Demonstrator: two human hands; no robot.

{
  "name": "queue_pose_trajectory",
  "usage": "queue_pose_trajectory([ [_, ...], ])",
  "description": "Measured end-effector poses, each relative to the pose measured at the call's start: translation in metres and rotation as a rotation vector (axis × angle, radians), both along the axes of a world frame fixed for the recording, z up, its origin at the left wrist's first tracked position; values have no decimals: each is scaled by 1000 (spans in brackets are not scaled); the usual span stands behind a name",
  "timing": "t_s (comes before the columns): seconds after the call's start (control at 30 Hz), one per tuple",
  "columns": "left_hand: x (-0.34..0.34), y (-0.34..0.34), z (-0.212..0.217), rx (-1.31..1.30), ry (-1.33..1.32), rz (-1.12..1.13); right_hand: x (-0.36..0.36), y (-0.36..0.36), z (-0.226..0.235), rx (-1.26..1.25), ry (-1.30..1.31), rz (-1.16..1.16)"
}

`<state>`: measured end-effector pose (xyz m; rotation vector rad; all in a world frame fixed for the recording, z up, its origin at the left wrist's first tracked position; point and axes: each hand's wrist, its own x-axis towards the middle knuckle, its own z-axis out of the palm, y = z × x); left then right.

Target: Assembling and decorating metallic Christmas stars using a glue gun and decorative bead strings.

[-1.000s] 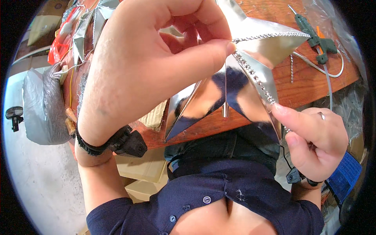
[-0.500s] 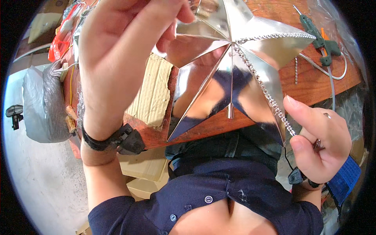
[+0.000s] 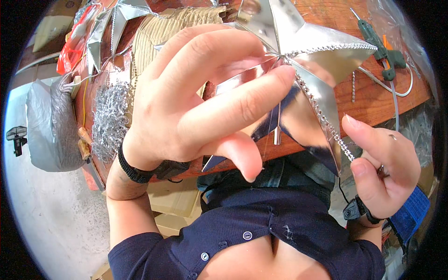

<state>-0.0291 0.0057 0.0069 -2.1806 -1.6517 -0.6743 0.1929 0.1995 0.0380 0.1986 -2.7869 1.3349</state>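
Observation:
A shiny silver five-pointed star (image 3: 303,130) faces me over the table's near edge, with a short tube at its lower middle. Silver rhinestone-like chain (image 3: 319,112) runs along two ridges from its centre. My left hand (image 3: 196,102) is open in front of the star, fingers apart, its index fingertip by the centre where the chain starts. A fine thread hangs near its thumb. Beside the lower right point, my right hand (image 3: 385,163) pinches the chain's loose end at the thumb; its index finger stands away. What its curled fingers do behind is hidden.
A green glue gun (image 3: 373,39) with a cord lies at the right of the wooden table (image 3: 396,100). At left are silver tinsel-like strands (image 3: 111,114), corrugated cardboard (image 3: 186,21), another silver star (image 3: 121,18), a grey plastic bag (image 3: 53,126) and a wooden-handled tool (image 3: 85,142).
My left hand has come down and rightward from the upper left, now spread before the star's centre. The star shifted slightly; my right hand stays at the chain's end.

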Motion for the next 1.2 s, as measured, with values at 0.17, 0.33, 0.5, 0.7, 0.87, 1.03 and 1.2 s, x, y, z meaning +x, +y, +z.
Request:
queue_pose_trajectory([
  [0.17,-2,0,1,-11,43,-12,1,-3,6,-52,-66,-15],
  [0.33,-4,4,-4,43,65,-14,5,-7,4,103,42,59],
  [0.5,-1,3,6,-12,37,19,6,-5,2,90,66,68],
  [0.7,-3,-2,-6,-80,-232,53,7,-5,-4,71,44,-17],
  [0.87,6,-5,-17,-50,-316,40,14,-3,-5,72,82,-72],
  [1.03,19,-3,-12,-8,-157,108,22,1,-2,28,34,-161],
  [1.2,26,-4,-11,-6,-117,153,16,-9,3,206,87,-246],
])
